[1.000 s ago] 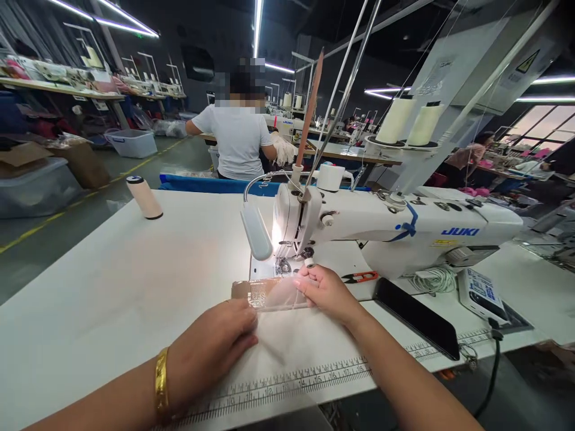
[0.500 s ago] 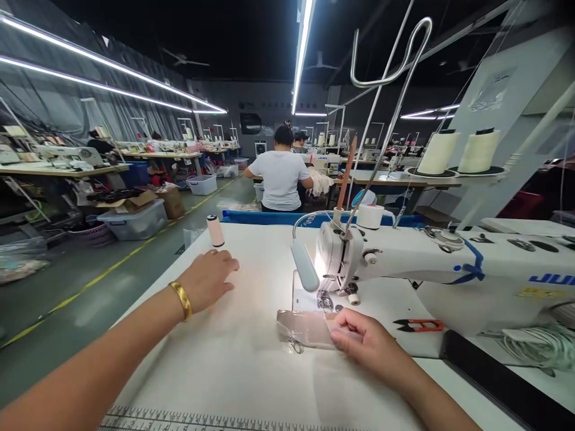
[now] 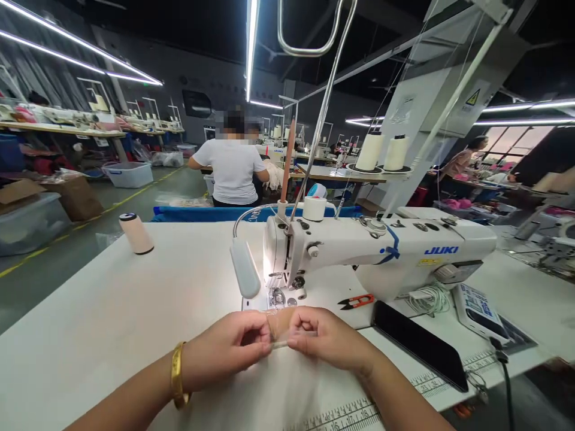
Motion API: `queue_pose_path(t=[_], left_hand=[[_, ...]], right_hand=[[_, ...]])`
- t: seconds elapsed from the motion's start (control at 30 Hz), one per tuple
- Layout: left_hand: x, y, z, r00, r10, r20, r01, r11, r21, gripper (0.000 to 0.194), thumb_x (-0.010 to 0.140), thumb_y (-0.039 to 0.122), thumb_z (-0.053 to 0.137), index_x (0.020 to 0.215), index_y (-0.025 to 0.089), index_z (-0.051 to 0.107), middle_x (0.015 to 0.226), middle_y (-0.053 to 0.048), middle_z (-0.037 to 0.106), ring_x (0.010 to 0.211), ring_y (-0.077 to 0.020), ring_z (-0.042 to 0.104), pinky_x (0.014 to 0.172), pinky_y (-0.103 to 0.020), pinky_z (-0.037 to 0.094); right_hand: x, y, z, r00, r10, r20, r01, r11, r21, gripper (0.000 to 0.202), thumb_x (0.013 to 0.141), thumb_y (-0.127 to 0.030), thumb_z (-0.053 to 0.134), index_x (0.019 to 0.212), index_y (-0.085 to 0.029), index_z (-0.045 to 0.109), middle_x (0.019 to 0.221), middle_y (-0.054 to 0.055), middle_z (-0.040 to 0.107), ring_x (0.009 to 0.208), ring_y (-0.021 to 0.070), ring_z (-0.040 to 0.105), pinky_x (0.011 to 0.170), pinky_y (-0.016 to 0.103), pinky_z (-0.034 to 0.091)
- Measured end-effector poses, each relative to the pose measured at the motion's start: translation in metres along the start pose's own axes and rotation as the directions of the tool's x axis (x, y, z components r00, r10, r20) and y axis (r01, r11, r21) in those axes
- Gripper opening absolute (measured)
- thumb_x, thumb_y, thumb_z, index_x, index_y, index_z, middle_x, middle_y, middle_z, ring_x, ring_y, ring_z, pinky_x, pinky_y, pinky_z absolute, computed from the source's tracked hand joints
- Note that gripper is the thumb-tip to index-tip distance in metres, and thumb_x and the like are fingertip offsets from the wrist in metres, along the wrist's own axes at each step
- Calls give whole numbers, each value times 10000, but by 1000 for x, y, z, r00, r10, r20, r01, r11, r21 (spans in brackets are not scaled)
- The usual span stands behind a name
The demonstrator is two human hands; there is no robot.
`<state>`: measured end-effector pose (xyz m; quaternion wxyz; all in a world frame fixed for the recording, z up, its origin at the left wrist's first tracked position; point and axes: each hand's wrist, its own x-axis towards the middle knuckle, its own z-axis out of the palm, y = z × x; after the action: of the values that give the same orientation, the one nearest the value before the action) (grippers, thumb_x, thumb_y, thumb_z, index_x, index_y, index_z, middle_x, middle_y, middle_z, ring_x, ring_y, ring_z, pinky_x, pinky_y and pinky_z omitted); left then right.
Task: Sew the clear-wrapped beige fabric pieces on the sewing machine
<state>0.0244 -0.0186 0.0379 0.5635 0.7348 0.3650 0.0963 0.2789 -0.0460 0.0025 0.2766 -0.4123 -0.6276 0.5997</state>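
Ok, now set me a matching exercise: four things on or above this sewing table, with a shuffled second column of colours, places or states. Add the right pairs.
Things
1. peach thread spool
2. thread snips
3. smartphone
4. plastic packet

Descriptions
a. black and rectangular
b. pinched by the left hand and right hand
c. standing near the left edge of the white tabletop
d. orange-handled, blades apart

Right pairs: 1-c; 2-d; 3-a; 4-b
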Motion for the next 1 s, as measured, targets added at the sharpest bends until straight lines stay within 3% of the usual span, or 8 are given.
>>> queue_pose_path(t=[0.07,0.17,0.23,0.33,0.5,0.7,0.87,1.0], left_hand=[[3,-6,1,996,-11,-89,14,999,34,309,858,486,658,793,211,533,740,32,544,668,-143,491,605,-257,383],[6,-10,7,986,16,-163,-9,999,43,323,832,508,653,947,216,576,843,13,594,761,-173,530,671,-276,429],[8,-11,10,989,43,-141,-32,996,80,334,813,494,654,983,213,596,850,11,607,780,-181,527,695,-283,422],[9,-13,9,993,12,-121,6,988,153,270,841,475,589,792,210,563,737,23,542,706,-166,463,646,-279,352],[8,-15,0,977,-33,-211,65,987,147,387,887,582,506,762,217,538,731,9,527,704,-187,484,652,-294,366],[9,-19,-2,959,-18,-282,88,967,237,484,923,650,396,679,232,409,721,3,481,708,-196,459,666,-313,358],[10,-20,-5,964,-32,-265,88,975,204,438,909,608,457,699,224,453,734,9,505,709,-185,447,666,-299,350],[9,-23,-7,964,-44,-263,98,976,193,405,912,580,484,725,221,486,740,10,525,714,-183,449,661,-290,338]], right_hand=[[3,0,2,998,-26,-56,24,999,-22,335,910,-474,778,843,-211,583,699,-52,559,616,118,512,578,228,397],[6,0,5,994,-51,-99,48,998,-40,292,935,-450,749,866,-217,586,712,-51,562,632,127,515,589,234,392],[6,0,6,990,-57,-125,52,998,-40,304,934,-467,749,869,-220,584,714,-51,563,630,131,512,591,239,387],[6,2,4,981,-52,-188,47,999,-27,342,925,-513,760,877,-219,592,685,-60,549,603,127,489,599,248,371],[11,8,2,962,-44,-269,53,998,26,376,942,-572,716,947,-212,608,689,-61,557,591,117,468,643,267,384],[15,9,2,941,-17,-339,55,993,102,407,913,-596,716,893,-228,542,742,-52,559,615,121,489,644,270,367],[12,6,2,935,-14,-355,74,985,155,375,898,-546,735,881,-222,547,746,-48,561,604,103,418,615,258,289],[12,5,2,936,-22,-352,89,980,176,439,873,-604,756,859,-219,547,727,-32,583,620,112,420,603,251,281]])
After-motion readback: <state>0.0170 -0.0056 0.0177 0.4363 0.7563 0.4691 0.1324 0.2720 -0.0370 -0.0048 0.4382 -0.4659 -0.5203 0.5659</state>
